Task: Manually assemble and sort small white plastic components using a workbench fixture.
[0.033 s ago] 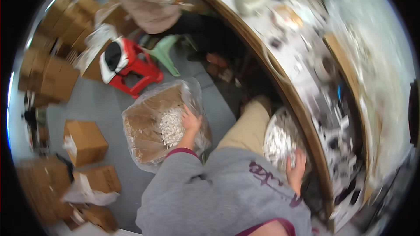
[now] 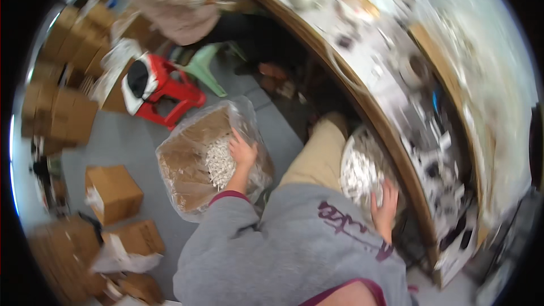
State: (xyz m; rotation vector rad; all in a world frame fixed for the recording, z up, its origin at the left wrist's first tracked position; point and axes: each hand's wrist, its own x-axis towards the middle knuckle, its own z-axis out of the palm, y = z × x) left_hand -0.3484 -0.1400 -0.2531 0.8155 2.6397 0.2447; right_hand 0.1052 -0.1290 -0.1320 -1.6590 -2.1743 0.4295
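My left hand (image 2: 242, 153) is over the right side of a cardboard box (image 2: 190, 156) lined with clear plastic. Its fingers are stretched out and apart beside a heap of small white pieces (image 2: 220, 163), too small to name. To the right of my leg sits a round white basin (image 2: 345, 164), also holding white pieces (image 2: 362, 175). My right hand (image 2: 385, 205) rests at the near edge of that basin, fingers spread, with nothing visibly gripped. Whether its fingertips touch the pieces is hard to tell.
A long workbench (image 2: 362, 51) cluttered with small parts curves along the right. Ahead are a red stool (image 2: 181, 99), a green stool (image 2: 205, 68) and a seated person (image 2: 170, 0). Cardboard boxes (image 2: 113, 192) stand on the floor at left.
The whole view has shifted slightly. Both hands keep nearly the same places at the box and the basin.
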